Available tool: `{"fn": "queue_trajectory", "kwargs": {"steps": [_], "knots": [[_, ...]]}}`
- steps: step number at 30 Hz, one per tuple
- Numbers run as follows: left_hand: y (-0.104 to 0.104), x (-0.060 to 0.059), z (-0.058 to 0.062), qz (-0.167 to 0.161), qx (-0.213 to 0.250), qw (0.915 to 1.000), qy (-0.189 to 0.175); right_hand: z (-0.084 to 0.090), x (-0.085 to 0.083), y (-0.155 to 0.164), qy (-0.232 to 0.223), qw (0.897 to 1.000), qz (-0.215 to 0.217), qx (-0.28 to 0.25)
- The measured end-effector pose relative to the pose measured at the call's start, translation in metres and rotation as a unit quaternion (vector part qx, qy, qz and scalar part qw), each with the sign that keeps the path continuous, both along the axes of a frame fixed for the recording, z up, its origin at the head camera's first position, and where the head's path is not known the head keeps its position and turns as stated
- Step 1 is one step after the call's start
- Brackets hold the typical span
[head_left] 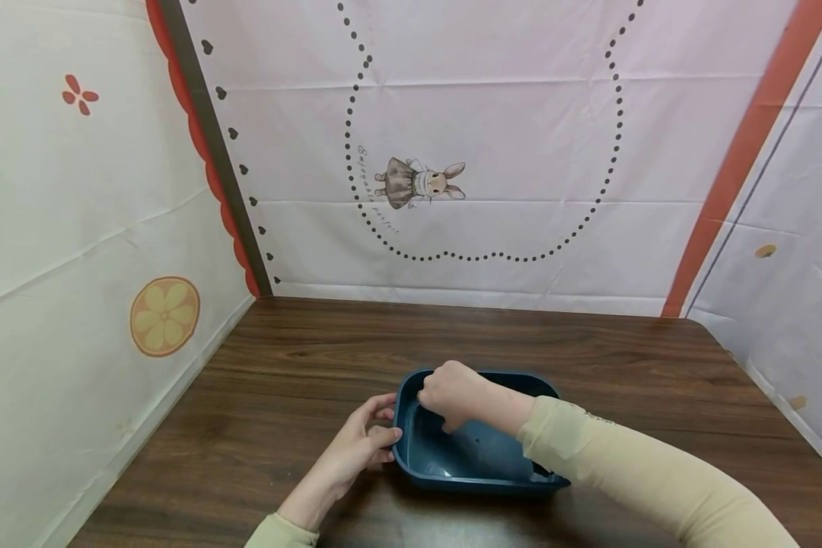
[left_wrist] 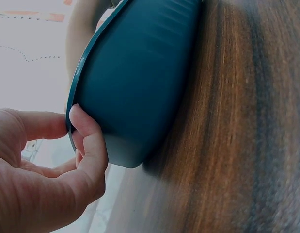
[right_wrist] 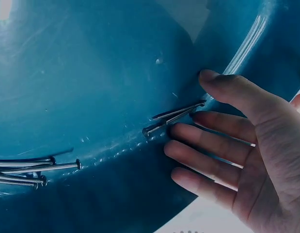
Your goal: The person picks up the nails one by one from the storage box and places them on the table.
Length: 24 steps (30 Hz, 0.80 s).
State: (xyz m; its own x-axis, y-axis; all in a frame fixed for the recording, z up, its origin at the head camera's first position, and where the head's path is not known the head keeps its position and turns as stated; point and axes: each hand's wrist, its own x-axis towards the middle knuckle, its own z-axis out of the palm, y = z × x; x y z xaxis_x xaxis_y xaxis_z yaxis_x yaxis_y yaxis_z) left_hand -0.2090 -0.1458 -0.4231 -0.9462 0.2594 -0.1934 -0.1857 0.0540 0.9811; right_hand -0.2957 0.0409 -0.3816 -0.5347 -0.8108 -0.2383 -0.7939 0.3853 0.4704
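Note:
A dark blue plastic basin (head_left: 476, 457) stands on the wooden table. My left hand (head_left: 356, 445) pinches its left rim between thumb and fingers; the left wrist view shows this grip on the basin's edge (left_wrist: 135, 73). Over the left part of the basin, my right hand (head_left: 455, 392) reaches down inside. In the right wrist view, the fingers of that hand (right_wrist: 251, 150) are extended beside a few thin metal nails (right_wrist: 171, 118) along the basin's inner bottom edge. Whether the fingertips touch these nails I cannot tell. Several more nails (right_wrist: 36, 167) lie farther along the same edge.
The brown wood-grain table (head_left: 301, 358) extends around the basin. Printed white cloth hangs behind it (head_left: 507, 281) and on the left (head_left: 62, 251) and right (head_left: 794, 289) sides. The right forearm (head_left: 644, 464) crosses above the basin's right rim.

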Motion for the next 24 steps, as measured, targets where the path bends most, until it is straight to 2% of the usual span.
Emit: {"fn": "queue_trajectory", "kwargs": {"steps": [11, 24], "knots": [[0.0005, -0.0012, -0.0003, 0.002, -0.001, 1.0, -0.001, 0.0016, 0.0003, -0.0048, -0.004, 1.0, -0.011, 0.0], [-0.0008, -0.0022, -0.0007, -0.001, -0.003, 1.0, -0.006, 0.0003, -0.002, -0.003, -0.031, 0.999, -0.019, -0.007]]}}
